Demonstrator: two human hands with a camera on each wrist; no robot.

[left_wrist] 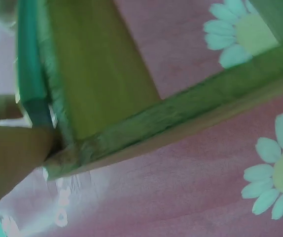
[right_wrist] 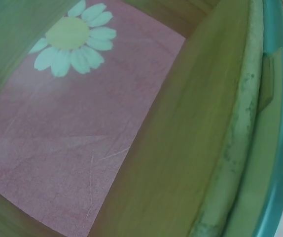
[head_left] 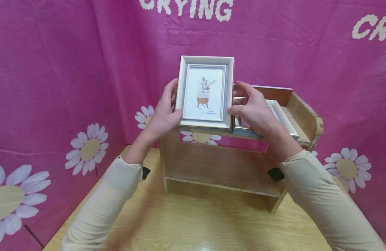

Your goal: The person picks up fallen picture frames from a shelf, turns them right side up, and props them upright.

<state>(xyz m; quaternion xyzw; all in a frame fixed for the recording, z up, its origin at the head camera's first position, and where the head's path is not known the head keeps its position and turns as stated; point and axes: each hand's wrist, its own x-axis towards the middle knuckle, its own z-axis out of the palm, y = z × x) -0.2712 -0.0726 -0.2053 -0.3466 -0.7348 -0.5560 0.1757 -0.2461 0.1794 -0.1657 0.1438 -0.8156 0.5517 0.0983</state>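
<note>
A cream and blue-grey picture frame (head_left: 205, 92) with a potted-plant print faces me, tilted back at the left of a small wooden shelf's (head_left: 224, 164) top. My left hand (head_left: 164, 111) grips its left side, thumb at the lower front corner and fingers behind. At the opposite side my right hand (head_left: 254, 108) pinches the edge with thumb and fingers. A second picture frame (head_left: 286, 122) lies on the shelf top, partly hidden by my right hand. In the left wrist view, my left hand (left_wrist: 13, 158) shows at the shelf corner beside a frame's edge (left_wrist: 30, 74).
The shelf's end panel (head_left: 305, 115) rises at the right of its top. Below is a lower board (head_left: 221, 190), and the shelf stands on a wood-grain table (head_left: 196, 223). Pink cloth (head_left: 117, 52) with daisies hangs behind and to the left.
</note>
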